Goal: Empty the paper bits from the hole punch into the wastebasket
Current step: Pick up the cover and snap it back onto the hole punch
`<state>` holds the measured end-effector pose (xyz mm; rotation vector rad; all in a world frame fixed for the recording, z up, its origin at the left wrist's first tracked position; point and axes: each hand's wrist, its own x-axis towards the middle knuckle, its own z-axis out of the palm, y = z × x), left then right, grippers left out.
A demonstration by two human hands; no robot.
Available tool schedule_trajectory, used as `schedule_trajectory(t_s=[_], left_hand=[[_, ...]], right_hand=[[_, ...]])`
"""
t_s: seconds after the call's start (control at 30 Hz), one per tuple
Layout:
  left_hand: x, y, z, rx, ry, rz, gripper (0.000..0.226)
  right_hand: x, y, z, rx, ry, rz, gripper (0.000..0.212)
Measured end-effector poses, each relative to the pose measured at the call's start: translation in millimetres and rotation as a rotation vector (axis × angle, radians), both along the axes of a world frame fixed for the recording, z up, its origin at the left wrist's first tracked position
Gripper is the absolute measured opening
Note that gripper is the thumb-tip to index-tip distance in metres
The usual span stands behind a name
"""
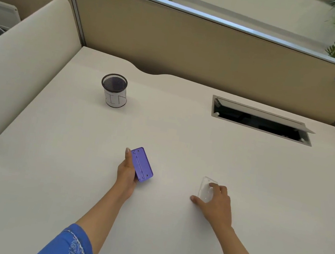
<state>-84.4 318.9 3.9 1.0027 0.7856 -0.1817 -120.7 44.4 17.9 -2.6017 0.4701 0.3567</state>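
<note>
Purple plastic hole punch (141,164) sits in my left hand (127,171), underside turned up, thumb along its near-left edge and fingers wrapped behind it, out of sight; it's held just above the white desk (51,153). My right hand (215,200) is off to the right, well apart from the left, fingers curled down over a clear plastic tray (205,189), prob. the punch's chip cover, pressed on or lifting from the desk; can't tell which. Wastebasket (114,90), a small black mesh cup w/ white paper wrap, stands upright far ahead of my left fingers, slightly to their left, mouth open. No paper bits visible from here, in the tray or the punch; too small to tell. My guess at the step: carry the piece holding the bits to the basket. To do it well I'd keep that piece level, open side up, grip by the edges, move slow, get right over the mesh rim before tipping, then tap so stuck bits drop inside, not on the desk. A recessed cable slot (260,121) lies beyond my right hand; steer clear of it.
</note>
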Motion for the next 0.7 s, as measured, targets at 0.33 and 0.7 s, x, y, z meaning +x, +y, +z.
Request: schedule_trajectory(t_s=[0.33, 0.7], left_hand=[[-30, -48, 13, 0.038, -0.015, -0.014, 0.050], [-37, -100, 46, -0.037, -0.113, -0.037, 0.052]], right_hand=[[-16, -1, 8, 0.026, -0.031, 0.100, 0.055], [-20, -22, 45, 0.371, -0.246, -0.043, 0.024]])
